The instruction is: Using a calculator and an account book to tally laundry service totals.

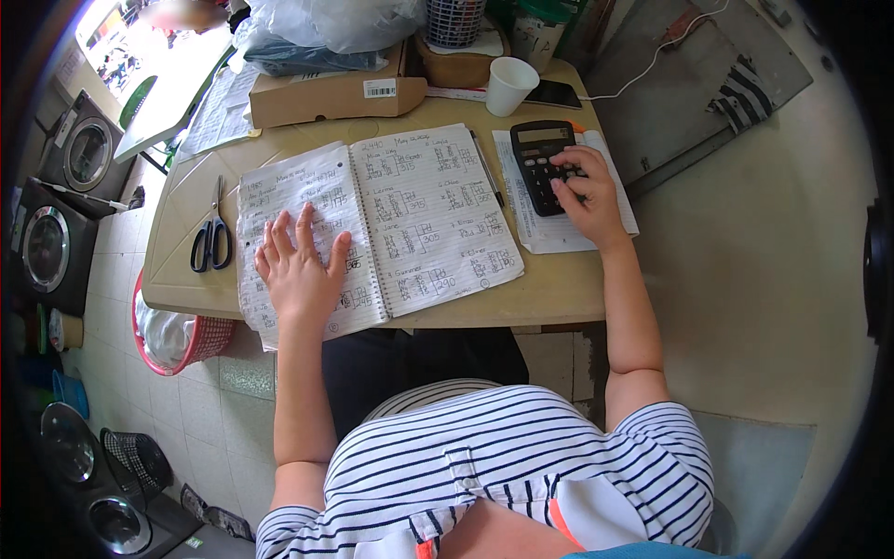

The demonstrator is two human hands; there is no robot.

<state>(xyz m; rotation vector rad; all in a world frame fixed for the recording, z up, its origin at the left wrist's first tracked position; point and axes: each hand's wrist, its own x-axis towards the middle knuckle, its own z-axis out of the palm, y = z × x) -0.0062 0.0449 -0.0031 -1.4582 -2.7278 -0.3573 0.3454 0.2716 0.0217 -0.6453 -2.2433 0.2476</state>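
Note:
A spiral notebook [447, 238] filled with handwriting lies spread on the beige table. My left hand [304, 265] rests flat on its left page, fingers apart. To the notebook's right, a black calculator [540, 168] lies over white papers [563, 233]. My right hand [589, 197] is over the calculator's right side, its fingers bent onto the keys and nothing held in them. A dark pen [486, 168] runs along the notebook's right edge. Scissors with dark handles [212, 244] lie left of the notebook, blades pointing away from me.
Along the table's [559, 307] back stand a cardboard box [326, 98] under plastic bags, a white cup [512, 86] and a dark phone [554, 93] with a white cable. A red laundry basket [209, 340] stands on the floor at left, near several front-loading washers [47, 247].

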